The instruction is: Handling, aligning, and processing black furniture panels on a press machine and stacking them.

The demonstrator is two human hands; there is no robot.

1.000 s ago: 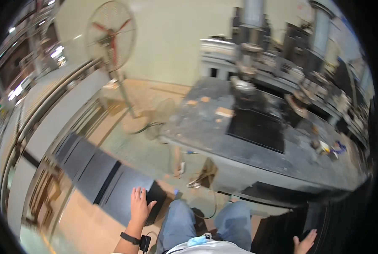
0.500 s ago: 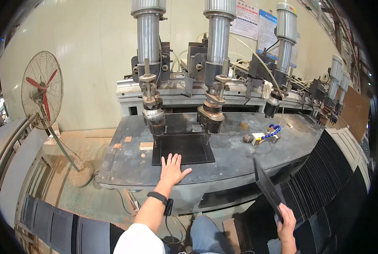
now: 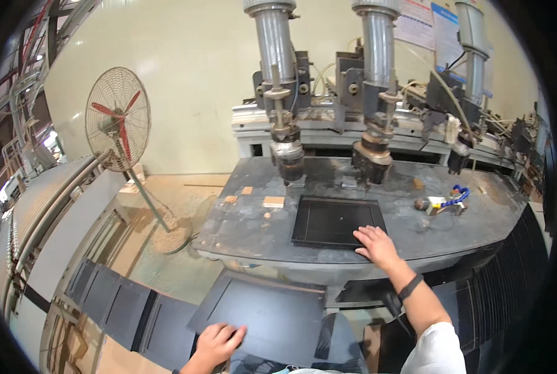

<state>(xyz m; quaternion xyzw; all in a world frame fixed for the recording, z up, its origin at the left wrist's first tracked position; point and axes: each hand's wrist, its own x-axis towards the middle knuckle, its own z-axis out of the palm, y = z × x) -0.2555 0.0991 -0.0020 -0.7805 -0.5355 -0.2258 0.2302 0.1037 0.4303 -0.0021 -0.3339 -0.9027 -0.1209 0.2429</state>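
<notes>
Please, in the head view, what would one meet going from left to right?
Red-bladed wire-caged round fan, left hand, light-brown rectangular block, black rectangular panel on the grey table, blue curved hose.

A smooth dark lower panel (image 3: 263, 311) catches a satin sheen, while the tabletop (image 3: 244, 227) looks matt, scuffed and stained. Bright metal gleams on an upright cylinder (image 3: 274, 47); a small block (image 3: 273, 202) is of bare, unpainted wood, a blue hose (image 3: 461, 195) of plastic, a sleeve (image 3: 437, 352) of white cloth.
</notes>
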